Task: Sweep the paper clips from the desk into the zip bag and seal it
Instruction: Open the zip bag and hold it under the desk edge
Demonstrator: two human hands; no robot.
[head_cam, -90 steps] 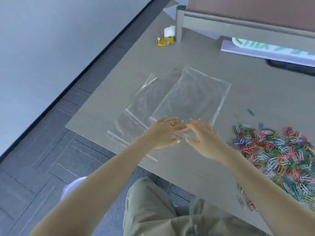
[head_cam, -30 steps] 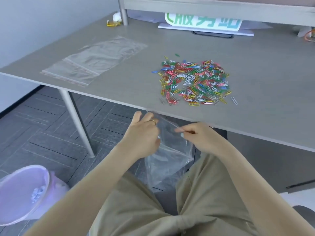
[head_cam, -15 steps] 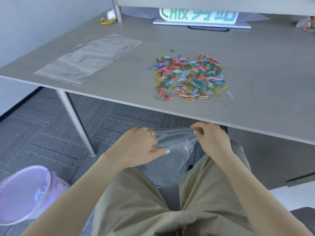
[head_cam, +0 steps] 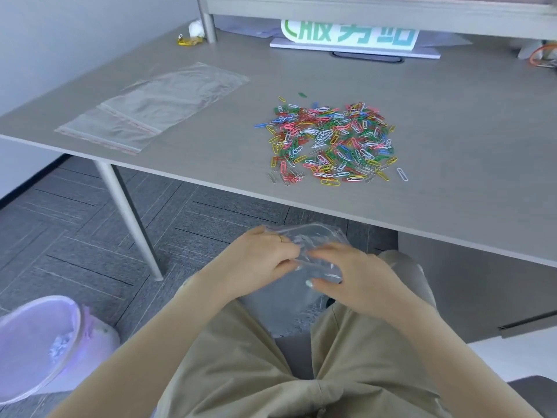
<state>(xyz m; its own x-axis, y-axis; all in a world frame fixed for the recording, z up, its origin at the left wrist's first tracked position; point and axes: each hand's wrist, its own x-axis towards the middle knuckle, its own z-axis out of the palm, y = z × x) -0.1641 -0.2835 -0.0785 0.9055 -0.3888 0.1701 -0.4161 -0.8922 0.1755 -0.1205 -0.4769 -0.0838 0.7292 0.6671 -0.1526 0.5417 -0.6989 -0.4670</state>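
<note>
1. Below the desk edge, head view: both hands work a clear zip bag (head_cam: 313, 236) over the lap. The left hand (head_cam: 265, 254) pinches the bag's near-left rim, fingers curled on the plastic. The right hand (head_cam: 355, 273) lies over the bag's right side, fingers bent onto the film and thumb underneath; it appears to clamp the plastic too, though the exact pinch point is hidden by glare.

2. Change against half a second ago: the bag top was then stretched taut between the two hands held apart; now the hands sit close together and the mouth bulges upward in a rounded loop. Judgement: the zip has been parted and the mouth is being spread open.

3. Paper clips (head_cam: 331, 140): a loose multicoloured heap on the desk (head_cam: 452, 176), near the front edge, well above and slightly beyond the bag. Position unchanged. None in the bag.

4. Meaning for the task: sweeping not yet begun. Next, the open mouth probably needs to come up against the desk edge under the heap.

5. Also present: spare zip bags (head_cam: 156, 107) flat on the desk's left part, untouched; a lined waste bin (head_cam: 39, 342) on the floor, lower left.
</note>
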